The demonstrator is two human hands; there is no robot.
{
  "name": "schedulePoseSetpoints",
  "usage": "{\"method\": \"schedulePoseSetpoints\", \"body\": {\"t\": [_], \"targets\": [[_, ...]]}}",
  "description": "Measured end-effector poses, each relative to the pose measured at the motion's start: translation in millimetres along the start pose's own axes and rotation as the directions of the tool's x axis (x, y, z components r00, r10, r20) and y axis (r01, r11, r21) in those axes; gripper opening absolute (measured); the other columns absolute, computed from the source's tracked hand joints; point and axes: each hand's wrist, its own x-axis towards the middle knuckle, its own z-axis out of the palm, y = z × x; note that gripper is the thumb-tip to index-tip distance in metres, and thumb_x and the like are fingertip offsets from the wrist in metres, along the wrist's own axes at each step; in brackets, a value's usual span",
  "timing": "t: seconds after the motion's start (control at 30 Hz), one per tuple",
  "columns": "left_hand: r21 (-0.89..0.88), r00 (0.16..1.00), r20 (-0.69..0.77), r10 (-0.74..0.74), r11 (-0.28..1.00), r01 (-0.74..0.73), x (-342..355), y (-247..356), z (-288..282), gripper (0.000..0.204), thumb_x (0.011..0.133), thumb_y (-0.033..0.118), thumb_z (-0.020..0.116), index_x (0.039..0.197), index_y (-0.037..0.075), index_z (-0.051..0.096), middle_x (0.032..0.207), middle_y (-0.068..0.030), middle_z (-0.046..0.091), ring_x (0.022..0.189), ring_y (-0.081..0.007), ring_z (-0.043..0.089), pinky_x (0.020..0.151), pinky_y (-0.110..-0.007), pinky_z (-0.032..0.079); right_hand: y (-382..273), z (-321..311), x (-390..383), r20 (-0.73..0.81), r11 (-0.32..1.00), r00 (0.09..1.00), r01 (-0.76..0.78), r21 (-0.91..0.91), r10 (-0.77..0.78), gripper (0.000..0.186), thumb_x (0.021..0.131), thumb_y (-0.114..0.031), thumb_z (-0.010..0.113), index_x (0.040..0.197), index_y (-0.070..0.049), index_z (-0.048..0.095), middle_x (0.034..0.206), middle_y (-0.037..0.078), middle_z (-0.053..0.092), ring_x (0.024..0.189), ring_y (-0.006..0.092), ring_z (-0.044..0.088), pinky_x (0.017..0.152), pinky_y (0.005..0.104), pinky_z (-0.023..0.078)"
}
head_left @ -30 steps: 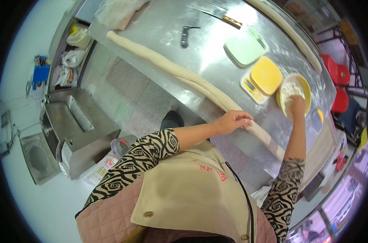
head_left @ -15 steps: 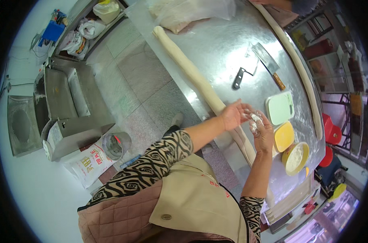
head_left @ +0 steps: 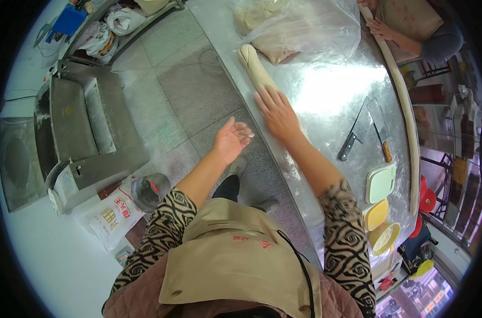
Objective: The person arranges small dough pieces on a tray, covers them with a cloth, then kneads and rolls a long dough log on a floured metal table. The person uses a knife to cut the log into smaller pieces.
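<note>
A long roll of pale dough lies along the near left edge of the metal table, its far end folded with a crease. My right hand rests flat on this roll, palm down with fingers stretched out. The hand and forearm hide the part of the roll beneath them. My left hand hangs in the air over the floor, just off the table's edge, empty, with its fingers apart. Some white flour shows on its fingertips.
A cleaver and a black-handled knife lie on the table. Nearby are a green-lidded box, a yellow lid and a flour bowl. Another person's hand touches a long dough rope. A plastic bag covers dough.
My hands have come apart. The right moved far along the table onto the dough roll; the left swung left off the table. The view shifted, and a co-worker now shows more fully.
</note>
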Motion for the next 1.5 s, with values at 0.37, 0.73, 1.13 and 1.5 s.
{"method": "schedulePoseSetpoints", "body": {"t": [0.37,0.73,1.13,1.5], "targets": [[0.889,0.809,0.356,0.468,0.098,-0.448,61.6,44.8,74.2,0.04,0.112,0.032,0.053,0.102,0.002,0.078,0.101,-0.0143,0.079,0.101,-0.0303,0.074,0.093,-0.041,0.057,-47.4,-7.9,-73.6,0.113,0.768,0.767,-0.639,0.042,0.632,0.064,0.096,-0.015,0.068,0.156,-0.004,0.048,0.163,0.021,0.049,0.149,0.0384,0.048,0.118,0.0505,0.042],[0.219,0.601,0.633,-0.488,-0.631,-0.744,41.2,-44.2,105.0,0.071,0.102,0.048,0.062,0.157,0.005,0.052,0.168,-0.0145,0.045,0.159,-0.0351,0.034,0.13,-0.059,0.022,-134.5,-74.8,-257.9,0.109,0.411,0.403,-0.91,-0.06,0.908,0.087,0.091,-0.04,0.077,0.159,0.001,0.042,0.165,0.021,0.044,0.152,0.0411,0.04,0.125,0.0625,0.027],[0.094,0.466,0.804,-0.369,-0.695,-0.713,131.1,-91.9,172.0,0.073,0.103,0.054,0.059,0.16,0.007,0.049,0.172,-0.0112,0.04,0.161,-0.0363,0.03,0.132,-0.061,0.015,-34.3,-41.8,-242.8,-0.067,0.167,0.17,-0.985,-0.044,0.983,0.087,0.094,-0.047,0.072,0.164,-0.006,0.042,0.172,0.02,0.035,0.16,0.0417,0.029,0.129,0.0633,0.016],[-0.017,0.497,0.656,-0.568,-0.669,-0.743,109.6,-61.2,141.2,0.074,0.101,0.059,0.06,0.156,0.01,0.056,0.169,-0.0095,0.045,0.16,-0.0344,0.033,0.131,-0.063,0.017,-59.4,-47.5,-218.3,-0.074,0.296,0.294,-0.955,0.024,0.953,0.1,0.088,-0.052,0.079,0.165,-0.002,0.039,0.172,0.023,0.034,0.16,0.0437,0.029,0.128,0.0655,0.017]]}}
